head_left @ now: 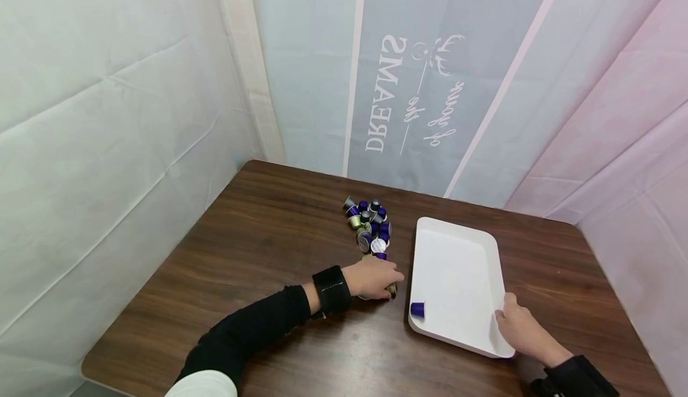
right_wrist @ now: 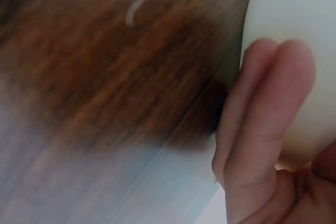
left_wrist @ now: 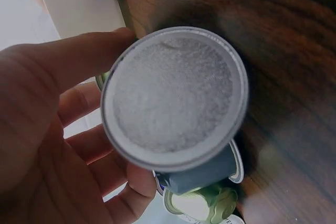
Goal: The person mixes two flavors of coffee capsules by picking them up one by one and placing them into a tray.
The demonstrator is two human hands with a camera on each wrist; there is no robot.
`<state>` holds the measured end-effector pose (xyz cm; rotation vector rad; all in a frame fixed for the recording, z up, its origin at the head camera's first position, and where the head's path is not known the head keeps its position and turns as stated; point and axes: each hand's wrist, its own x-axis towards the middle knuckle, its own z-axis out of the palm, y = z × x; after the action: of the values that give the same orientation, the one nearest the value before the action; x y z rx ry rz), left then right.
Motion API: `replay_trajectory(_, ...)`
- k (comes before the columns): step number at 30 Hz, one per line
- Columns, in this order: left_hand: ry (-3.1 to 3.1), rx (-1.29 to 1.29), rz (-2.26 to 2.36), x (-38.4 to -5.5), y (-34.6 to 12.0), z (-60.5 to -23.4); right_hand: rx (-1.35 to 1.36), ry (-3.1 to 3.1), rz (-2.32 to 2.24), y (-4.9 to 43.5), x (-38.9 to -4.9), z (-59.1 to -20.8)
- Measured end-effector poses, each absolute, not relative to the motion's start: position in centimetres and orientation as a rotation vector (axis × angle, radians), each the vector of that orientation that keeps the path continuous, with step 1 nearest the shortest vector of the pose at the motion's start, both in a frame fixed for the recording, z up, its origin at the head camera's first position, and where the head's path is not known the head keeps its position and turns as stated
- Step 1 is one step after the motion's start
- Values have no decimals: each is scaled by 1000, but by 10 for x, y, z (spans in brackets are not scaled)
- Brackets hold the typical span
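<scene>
My left hand [head_left: 373,276] is low over the table, left of the white tray [head_left: 457,271], pinching a green coffee capsule [head_left: 392,290] at its fingertips. In the left wrist view only a sliver of that capsule shows between thumb and finger. Closer to that camera, the silvery lid of another capsule [left_wrist: 173,98] hides much of what lies behind. My right hand [head_left: 520,325] grips the tray's right side near its front corner. In the right wrist view two fingers [right_wrist: 273,98] lie against the tray wall. One dark blue capsule [head_left: 417,309] lies inside the tray's front left corner.
A loose pile of blue, grey and green capsules [head_left: 371,221] extends behind my left hand. Everything stands on a brown wood-grain table [head_left: 258,236] with rounded corners. Fabric curtains [head_left: 306,74] hang behind the table and at both sides.
</scene>
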<state>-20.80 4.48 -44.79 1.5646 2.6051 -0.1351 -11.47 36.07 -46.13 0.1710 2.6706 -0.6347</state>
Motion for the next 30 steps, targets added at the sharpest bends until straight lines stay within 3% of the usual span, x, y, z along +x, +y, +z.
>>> replay_trajectory(17,2674,1531,171,-212,49,-435,157,2686,-597,358,-112,-462)
replay_trajectory(30,2732,1530,192,-228,85,-427,145,2689,-567,358,-114,-459)
